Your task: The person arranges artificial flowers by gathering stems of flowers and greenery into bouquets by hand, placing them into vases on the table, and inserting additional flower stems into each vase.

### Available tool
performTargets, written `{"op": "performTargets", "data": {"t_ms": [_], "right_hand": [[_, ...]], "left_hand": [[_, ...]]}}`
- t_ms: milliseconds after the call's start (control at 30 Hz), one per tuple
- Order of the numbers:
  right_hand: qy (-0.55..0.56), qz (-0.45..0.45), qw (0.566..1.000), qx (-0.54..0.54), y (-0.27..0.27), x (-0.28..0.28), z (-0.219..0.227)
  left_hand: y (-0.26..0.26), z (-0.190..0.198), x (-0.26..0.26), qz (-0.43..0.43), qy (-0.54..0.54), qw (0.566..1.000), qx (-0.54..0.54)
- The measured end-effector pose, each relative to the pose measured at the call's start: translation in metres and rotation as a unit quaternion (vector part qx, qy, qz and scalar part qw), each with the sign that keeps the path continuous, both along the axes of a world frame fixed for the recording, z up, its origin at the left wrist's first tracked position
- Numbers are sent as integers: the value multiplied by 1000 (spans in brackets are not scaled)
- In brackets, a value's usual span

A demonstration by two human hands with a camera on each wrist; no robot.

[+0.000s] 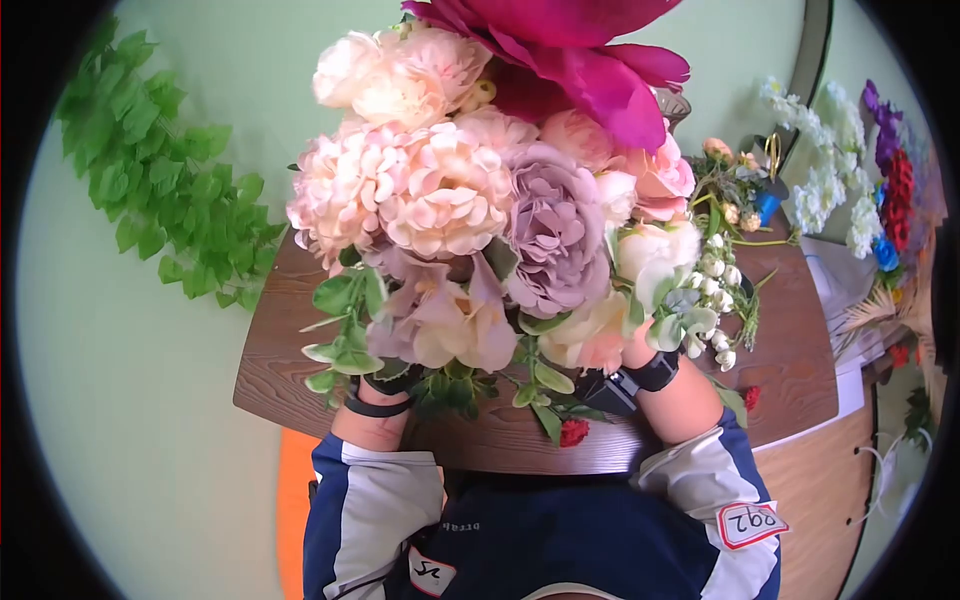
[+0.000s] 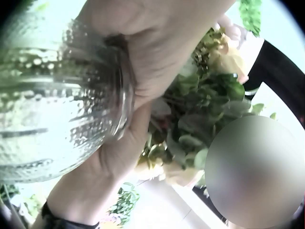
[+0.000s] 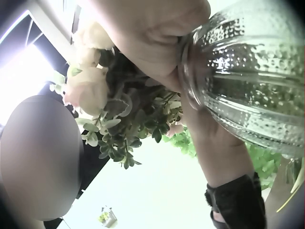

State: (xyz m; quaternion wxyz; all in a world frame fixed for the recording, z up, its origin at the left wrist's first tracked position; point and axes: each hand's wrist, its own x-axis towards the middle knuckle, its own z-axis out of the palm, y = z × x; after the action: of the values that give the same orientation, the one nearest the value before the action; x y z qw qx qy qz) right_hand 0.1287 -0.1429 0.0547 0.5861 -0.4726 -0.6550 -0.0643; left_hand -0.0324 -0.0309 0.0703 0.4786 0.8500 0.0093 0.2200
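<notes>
A ribbed, dotted clear glass vase (image 2: 57, 109) is held at its neck between both hands. My left hand (image 2: 159, 43) grips the neck from one side, its fingers partly hidden behind the glass. From the other side my right hand (image 3: 152, 43) wraps round the neck, close under the leaves. Out of the vase mouth spreads a large bouquet of artificial flowers: a pale pink hydrangea (image 1: 445, 195), a mauve rose (image 1: 558, 230) and a big magenta bloom (image 1: 590, 70). In the head view the flowers cover the vase and most of both hands.
Below lies a dark brown wooden table (image 1: 280, 350), with a small red flower (image 1: 573, 432) near its front edge. Green leaf garland (image 1: 150, 160) hangs on the left. More flowers stand at the right, among them white blossoms (image 1: 820, 200) and a red cluster (image 1: 897, 200).
</notes>
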Motion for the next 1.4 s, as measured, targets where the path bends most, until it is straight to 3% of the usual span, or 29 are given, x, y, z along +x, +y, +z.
{"op": "performTargets", "data": {"t_ms": [33,100,133,333,400,500,600,733,833,933,1033,1067,1167,1200,1233,1267,1333,1367,1400], "right_hand": [[-3,-2,1000,-6,-38,3,-18],[-9,-6,1000,-18,-11,-8,-14],[-13,-7,1000,-24,-41,-5,-28],[-40,-14,996,-75,-63,9,-43],[-62,-10,994,-86,-56,18,-39],[-73,-18,994,-80,-45,19,-42],[-78,-27,993,-85,-61,8,-60],[-80,-35,991,-105,-89,-16,-91],[-77,-44,989,-121,-77,-12,-88],[-77,-48,986,-141,-61,7,-76],[-67,-50,983,-163,-61,19,-74],[-64,-51,982,-170,-15,22,-57],[-57,-51,980,-182,-7,30,-55],[-66,-42,974,-210,-6,23,-34],[11,-35,965,-260,-9,15,-13],[11,-34,965,-261,-5,17,-11],[128,-29,946,-295,1,25,-13],[186,-26,932,-310,4,26,-14],[195,-19,954,-226,3,23,-17]], "left_hand": [[5,0,-2,5,2,1000,10],[7,-2,7,14,5,999,28],[6,-6,2,19,6,999,38],[8,-21,13,54,9,995,78],[31,-29,-17,75,-1,993,95],[22,-82,-126,91,3,985,145],[8,-41,-13,106,13,977,183],[9,-52,-17,127,32,966,222],[9,-63,-24,137,50,957,250],[9,-49,23,151,69,947,274],[19,-49,28,162,97,936,298],[20,-55,16,166,106,931,306],[27,-54,22,179,131,915,337],[24,-49,24,169,131,966,147],[22,-42,29,152,123,980,-49],[29,-56,33,153,122,979,-50],[48,-97,43,103,-8,995,-11],[46,-97,43,105,-7,994,-11],[41,-97,47,77,-52,994,-49]]}}
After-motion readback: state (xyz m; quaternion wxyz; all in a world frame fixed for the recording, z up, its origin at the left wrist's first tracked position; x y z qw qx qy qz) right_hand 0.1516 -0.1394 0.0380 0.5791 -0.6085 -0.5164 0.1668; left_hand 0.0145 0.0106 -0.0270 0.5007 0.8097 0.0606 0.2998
